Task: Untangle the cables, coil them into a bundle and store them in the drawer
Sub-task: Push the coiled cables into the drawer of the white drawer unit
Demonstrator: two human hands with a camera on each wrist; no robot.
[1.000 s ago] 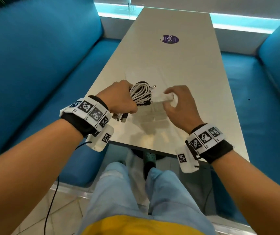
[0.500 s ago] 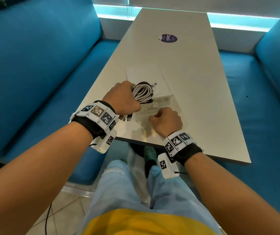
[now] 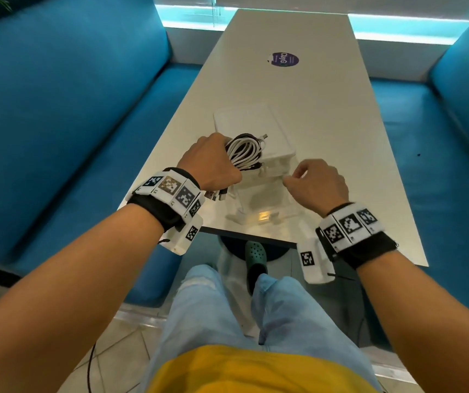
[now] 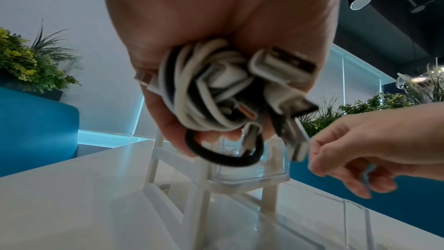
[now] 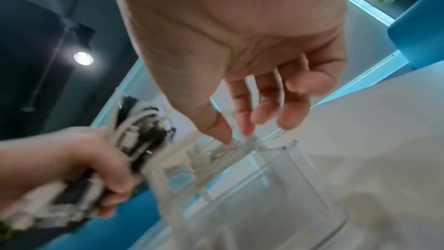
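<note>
My left hand [image 3: 210, 163] grips a coiled bundle of white and black cables [image 3: 244, 151] and holds it just above the small white drawer unit [image 3: 244, 120] on the table. The left wrist view shows the bundle [image 4: 216, 92] with several USB plugs sticking out and a black loop hanging below. The clear drawer [image 3: 264, 199] stands pulled out toward me and looks empty. My right hand [image 3: 312, 180] hovers at the unit's front right corner. Its fingers [image 5: 247, 121] hang loosely, with thumb and index tips touching the white frame.
The long white table [image 3: 312, 95] carries a purple sticker [image 3: 284, 58] farther back. Blue benches [image 3: 57, 109] flank it on both sides. The drawer's front reaches close to the table's near edge. My knees and a green clog [image 3: 256, 256] are below that edge.
The right hand drew the clear drawer out toward me, then let go and rose to the unit's front right corner. The left hand kept hold of the bundle, almost still.
</note>
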